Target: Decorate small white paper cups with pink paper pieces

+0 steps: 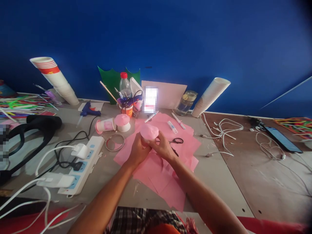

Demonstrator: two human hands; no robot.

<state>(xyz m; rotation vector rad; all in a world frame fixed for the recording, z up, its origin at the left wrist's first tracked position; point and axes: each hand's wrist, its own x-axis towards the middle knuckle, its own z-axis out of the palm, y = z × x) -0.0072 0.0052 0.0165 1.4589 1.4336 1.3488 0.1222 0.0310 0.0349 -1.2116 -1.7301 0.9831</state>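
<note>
Cradling a pink dome (149, 132) between left fingers (144, 141) and right fingers (156, 142).

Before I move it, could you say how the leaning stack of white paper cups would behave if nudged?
The stack of white paper cups is probably light for its size, being nested paper. Leaning at a tilt, it would likely tip or roll easily.

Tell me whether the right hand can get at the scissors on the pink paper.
Likely yes: the right hand sits beside the scissors, with nothing between them on the pink paper, though it is holding the pink dome.
</note>
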